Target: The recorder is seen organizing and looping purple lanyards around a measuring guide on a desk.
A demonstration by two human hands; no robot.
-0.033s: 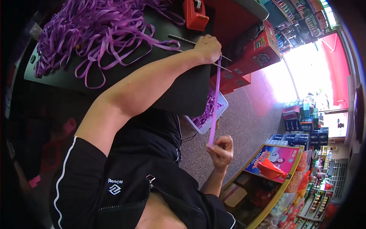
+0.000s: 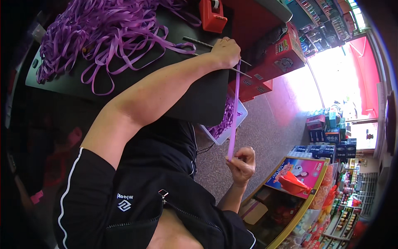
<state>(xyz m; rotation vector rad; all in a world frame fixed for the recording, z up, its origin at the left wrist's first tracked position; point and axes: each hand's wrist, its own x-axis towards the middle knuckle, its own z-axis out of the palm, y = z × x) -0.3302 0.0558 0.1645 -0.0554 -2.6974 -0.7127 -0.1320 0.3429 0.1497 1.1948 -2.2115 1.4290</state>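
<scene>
A purple ribbon (image 2: pixel 234 120) stretches taut between my two hands, past the table's right edge. My left hand (image 2: pixel 226 53), curled over two thin metal rods (image 2: pixel 242 74), is closed at the ribbon's upper end; its fingertips are partly hidden. The rods stick out on both sides of that hand. Lower down, my right hand (image 2: pixel 241 167) pinches the other end of the ribbon between thumb and fingers. A large tangled heap of purple ribbon (image 2: pixel 103 31) covers the far left of the dark table (image 2: pixel 195 99). One loose loop trails from the heap toward the rods.
Below the table's edge, a white bin (image 2: pixel 226 137) holds more purple ribbon. A red tape dispenser (image 2: pixel 213 16) stands at the far side of the table. Red boxes (image 2: pixel 282 54) are stacked beyond its right edge. At lower right is a yellow-edged display case (image 2: pixel 306 207).
</scene>
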